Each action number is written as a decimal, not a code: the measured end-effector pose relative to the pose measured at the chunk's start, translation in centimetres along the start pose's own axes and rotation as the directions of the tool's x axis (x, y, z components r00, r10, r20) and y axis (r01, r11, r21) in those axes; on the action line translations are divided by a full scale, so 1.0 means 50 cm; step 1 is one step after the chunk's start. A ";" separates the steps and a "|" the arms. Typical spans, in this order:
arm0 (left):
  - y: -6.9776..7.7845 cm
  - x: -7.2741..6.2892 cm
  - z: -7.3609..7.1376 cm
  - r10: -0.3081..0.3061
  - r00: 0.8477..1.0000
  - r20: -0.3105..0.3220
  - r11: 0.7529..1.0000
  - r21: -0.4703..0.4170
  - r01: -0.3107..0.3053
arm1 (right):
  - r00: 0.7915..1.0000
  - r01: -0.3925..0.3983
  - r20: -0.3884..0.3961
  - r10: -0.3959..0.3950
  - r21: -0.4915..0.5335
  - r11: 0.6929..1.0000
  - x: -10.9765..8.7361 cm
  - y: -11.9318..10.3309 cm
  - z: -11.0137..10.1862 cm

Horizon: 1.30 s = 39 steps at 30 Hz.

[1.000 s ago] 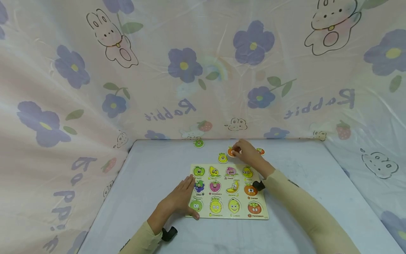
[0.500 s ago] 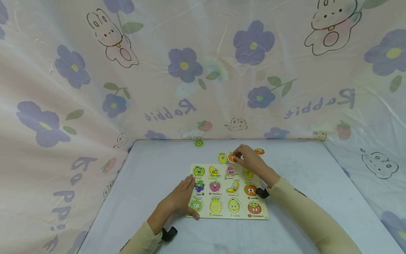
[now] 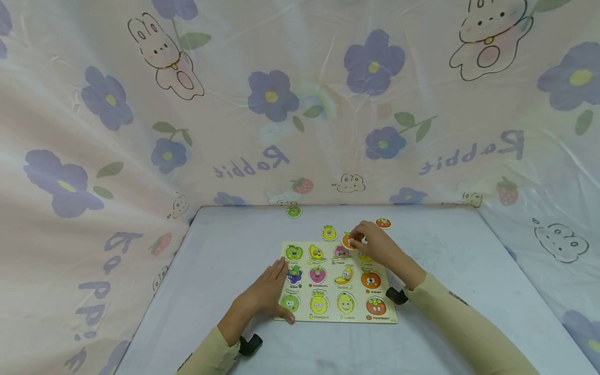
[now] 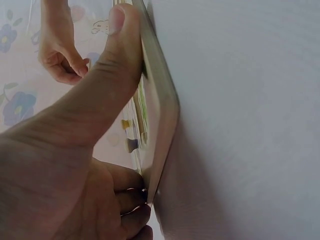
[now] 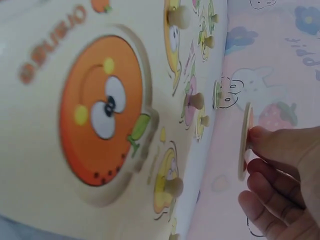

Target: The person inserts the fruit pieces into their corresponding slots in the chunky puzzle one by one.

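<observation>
My right hand [image 3: 377, 246] pinches a knobbed orange puzzle piece [image 3: 347, 240] between thumb and fingers, over the far edge of the fruit puzzle board [image 3: 347, 319]. In the right wrist view this piece [image 5: 244, 145] is edge-on, held off the board. Nearer that camera is the board's orange recess [image 5: 102, 112], with a printed face and no knob. My left hand [image 3: 262, 291] rests at the board's left side, fingers extended along the edge and thumb on the near left corner. The left wrist view shows the thumb [image 4: 112, 60] pressing the board's rim.
Behind the board lie a pineapple piece [image 3: 329, 233], a green round piece [image 3: 294, 212] and a red piece [image 3: 383, 223]. Several knobbed fruits sit in the board's upper rows, including a banana [image 3: 344, 276]. A patterned curtain [image 3: 323, 156] surrounds the white table [image 3: 206, 260].
My right hand has brought the orange piece from the back of the table toward me and slightly right, up to the board's far edge. The left hand has stayed still.
</observation>
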<state>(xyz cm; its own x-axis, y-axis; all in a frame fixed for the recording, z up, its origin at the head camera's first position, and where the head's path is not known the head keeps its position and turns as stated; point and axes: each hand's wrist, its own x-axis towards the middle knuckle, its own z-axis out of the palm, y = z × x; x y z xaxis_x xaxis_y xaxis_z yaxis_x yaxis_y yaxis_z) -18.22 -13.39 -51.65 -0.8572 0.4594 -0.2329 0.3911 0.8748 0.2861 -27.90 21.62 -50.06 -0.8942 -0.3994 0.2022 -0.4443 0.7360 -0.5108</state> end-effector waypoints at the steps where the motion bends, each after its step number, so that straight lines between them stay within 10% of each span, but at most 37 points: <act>1: 0.000 0.000 0.000 -0.001 1.000 0.000 1.000 -0.002 0.001 | 1.000 -0.009 0.004 0.009 0.006 1.000 -0.005 0.001 0.000; 39: -0.001 0.003 0.004 -0.011 1.000 0.006 1.000 -0.004 0.011 | 0.989 -0.067 0.130 0.064 0.019 0.998 -0.150 0.014 0.002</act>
<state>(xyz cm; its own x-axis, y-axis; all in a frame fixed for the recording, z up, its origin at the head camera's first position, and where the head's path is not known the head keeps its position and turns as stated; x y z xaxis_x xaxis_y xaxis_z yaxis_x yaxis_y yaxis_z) -18.29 -13.33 -51.89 -0.8592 0.4509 -0.2420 0.3803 0.8790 0.2877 -21.50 25.07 -51.99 -0.9058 -0.4196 0.0587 -0.3827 0.7507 -0.5385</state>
